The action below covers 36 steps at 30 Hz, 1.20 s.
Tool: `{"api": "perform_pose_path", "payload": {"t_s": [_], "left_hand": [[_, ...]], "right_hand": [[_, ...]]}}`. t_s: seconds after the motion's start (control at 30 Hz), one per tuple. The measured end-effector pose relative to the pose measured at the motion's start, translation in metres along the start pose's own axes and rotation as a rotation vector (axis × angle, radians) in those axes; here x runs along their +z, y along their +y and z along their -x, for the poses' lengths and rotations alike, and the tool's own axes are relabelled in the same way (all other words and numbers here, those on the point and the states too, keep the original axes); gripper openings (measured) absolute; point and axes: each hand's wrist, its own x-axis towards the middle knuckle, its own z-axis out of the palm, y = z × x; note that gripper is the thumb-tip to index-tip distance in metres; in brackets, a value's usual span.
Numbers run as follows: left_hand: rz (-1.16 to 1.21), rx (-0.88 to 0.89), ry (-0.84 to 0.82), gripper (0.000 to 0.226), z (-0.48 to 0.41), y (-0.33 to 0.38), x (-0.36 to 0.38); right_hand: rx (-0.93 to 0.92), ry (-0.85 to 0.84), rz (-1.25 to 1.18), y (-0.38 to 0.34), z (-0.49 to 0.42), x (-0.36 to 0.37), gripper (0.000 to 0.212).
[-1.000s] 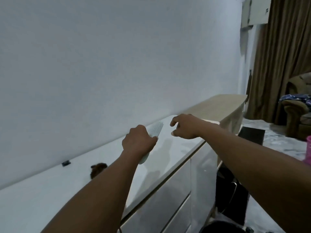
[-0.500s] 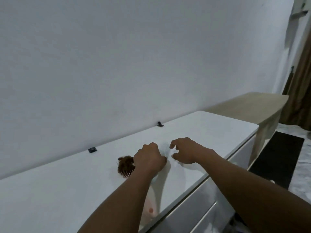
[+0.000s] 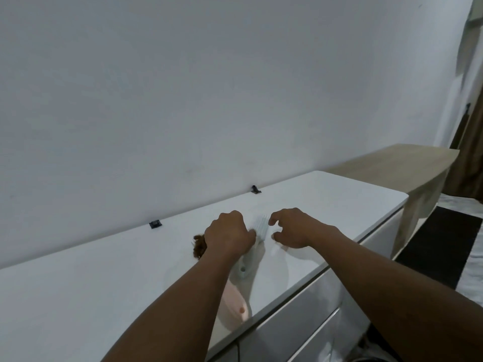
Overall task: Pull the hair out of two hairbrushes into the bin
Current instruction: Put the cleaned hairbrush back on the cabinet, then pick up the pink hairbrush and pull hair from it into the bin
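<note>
You are standing in a home, most likely a bedroom or living room. In front of you a glossy white dresser point(image 3: 326, 194) with drawer fronts point(image 3: 308, 333) runs along a plain white wall point(image 3: 209, 87). Past its right end a pale wooden side table point(image 3: 407, 168) stands against the same wall. At the far right edge you can see a brown curtain point(image 3: 470, 152), and a dark rug point(image 3: 444, 244) lies on a marbled floor point(image 3: 467, 273).

On the cabinet top point(image 3: 104, 296), one brush point(image 3: 261, 227) sits between both hands; another brush point(image 3: 199, 246) lies left, behind the left hand point(image 3: 228, 237)
</note>
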Motion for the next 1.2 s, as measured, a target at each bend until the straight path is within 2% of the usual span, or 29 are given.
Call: {"api": "perform_pose_path", "payload": {"t_s": [0.2,0.33,0.47,0.57,0.7,0.87,1.2], "left_hand": [[-0.064,-0.104,0.07,0.042,0.033,-0.023,-0.036],[0.0,-0.184,0.021,0.043,0.06,-0.042,-0.043],[0.049,-0.193,-0.083,0.067,0.079,-0.056,-0.039],[0.048,-0.263,-0.157,0.074,0.082,-0.06,-0.032],[0.081,-0.273,-0.138,0.051,0.077,-0.064,-0.026],[0.115,-0.271,-0.063,0.038,0.073,-0.072,-0.021],[0.319,-0.182,0.111,0.035,0.066,-0.05,-0.033]], "right_hand": [[-0.07,0.061,0.008,-0.029,0.023,-0.017,0.043],[-0.133,0.053,0.01,-0.053,0.041,-0.014,0.041],[-0.175,0.044,-0.003,-0.071,0.051,-0.006,0.042],[-0.187,0.028,-0.001,-0.079,0.053,-0.001,0.042],[-0.18,0.019,-0.005,-0.083,0.048,0.007,0.042],[-0.183,0.01,0.003,-0.087,0.043,0.014,0.041],[-0.18,0.097,-0.036,-0.074,0.06,-0.028,0.043]]}}
